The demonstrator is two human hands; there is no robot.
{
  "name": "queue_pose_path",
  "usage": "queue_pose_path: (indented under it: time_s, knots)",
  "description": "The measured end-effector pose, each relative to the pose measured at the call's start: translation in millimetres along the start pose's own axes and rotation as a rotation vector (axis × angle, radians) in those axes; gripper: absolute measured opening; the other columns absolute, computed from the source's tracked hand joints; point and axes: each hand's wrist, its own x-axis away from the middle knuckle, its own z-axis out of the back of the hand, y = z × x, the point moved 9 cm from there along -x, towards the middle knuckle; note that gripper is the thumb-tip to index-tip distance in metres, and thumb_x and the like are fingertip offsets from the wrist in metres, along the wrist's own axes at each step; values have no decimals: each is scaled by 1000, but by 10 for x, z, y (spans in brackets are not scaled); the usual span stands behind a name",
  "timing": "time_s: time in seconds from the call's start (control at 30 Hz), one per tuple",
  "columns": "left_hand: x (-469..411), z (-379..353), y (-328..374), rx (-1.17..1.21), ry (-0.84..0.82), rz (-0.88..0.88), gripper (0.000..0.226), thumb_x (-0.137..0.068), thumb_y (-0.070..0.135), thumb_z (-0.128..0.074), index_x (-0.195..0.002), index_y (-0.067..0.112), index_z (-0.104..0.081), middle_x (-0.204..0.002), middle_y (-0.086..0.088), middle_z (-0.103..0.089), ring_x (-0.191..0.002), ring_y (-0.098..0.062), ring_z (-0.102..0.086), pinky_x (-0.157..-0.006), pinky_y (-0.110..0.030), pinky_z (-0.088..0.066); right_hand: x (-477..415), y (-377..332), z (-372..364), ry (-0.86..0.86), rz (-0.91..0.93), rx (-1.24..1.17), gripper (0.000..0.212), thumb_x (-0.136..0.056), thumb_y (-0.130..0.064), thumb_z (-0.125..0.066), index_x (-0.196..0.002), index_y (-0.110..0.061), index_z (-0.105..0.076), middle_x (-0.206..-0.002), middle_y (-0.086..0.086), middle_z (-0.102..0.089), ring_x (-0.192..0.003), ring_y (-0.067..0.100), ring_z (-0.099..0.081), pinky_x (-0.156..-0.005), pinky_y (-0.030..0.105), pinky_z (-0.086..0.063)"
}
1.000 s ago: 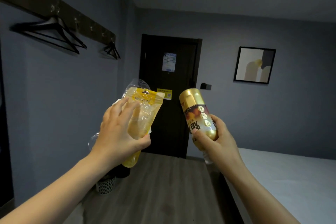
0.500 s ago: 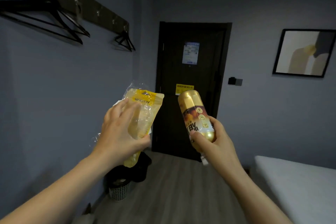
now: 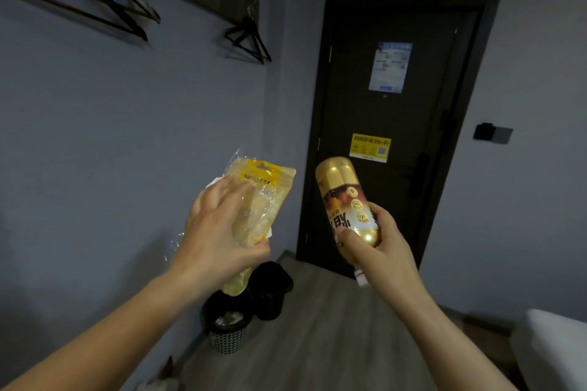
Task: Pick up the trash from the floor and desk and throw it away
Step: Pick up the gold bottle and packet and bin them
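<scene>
My left hand (image 3: 219, 238) grips a crinkled yellow and clear plastic wrapper (image 3: 263, 197), held upright at chest height. My right hand (image 3: 378, 244) grips a gold bottle (image 3: 344, 197) around its lower part, with the bottle's rounded end pointing up and a white bit showing under my palm. Below the wrapper, on the floor by the left wall, stands a mesh trash bin (image 3: 227, 325) with a black liner and some pale trash inside. A second, dark bin (image 3: 270, 290) stands just behind it.
A dark door (image 3: 390, 111) with two stickers closes the far end of the wooden floor (image 3: 317, 343). Black hangers (image 3: 247, 40) hang from a rail on the left wall. A white bed corner (image 3: 556, 349) shows at bottom right. Something pale lies at the bottom edge (image 3: 158, 386).
The view has moved closer to the door and bins and tilted down. Both hands keep the same hold on the wrapper and the bottle. The bed has slid toward the right edge.
</scene>
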Motion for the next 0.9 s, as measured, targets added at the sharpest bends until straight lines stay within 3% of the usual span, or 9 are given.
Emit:
queue_pose_path:
  time_s: [0.63,0.9]
  knots:
    - [-2116,-1764,-2113,-8,-130,68,91,-48,57,-55,-136,39,-40,-148,10,-28,-140,-18,-19,-111,-36,-26,-2533,1551,-1501,-26,-168,1,52,-80,-36,-69,-119,-45,-37,-99,-15,-58,-83,-7,-61,-57,15,-52]
    - [-2872,-2692,-2678,-84,-151,84,87,-48,47,-64,-132,31,-46,-143,6,-37,-137,-17,-23,-110,-26,-17,-3667,2493,-1826,-96,-244,-68,53,-81,-35,-68,-121,-47,-36,-101,-16,-58,-85,4,-64,-61,19,-52]
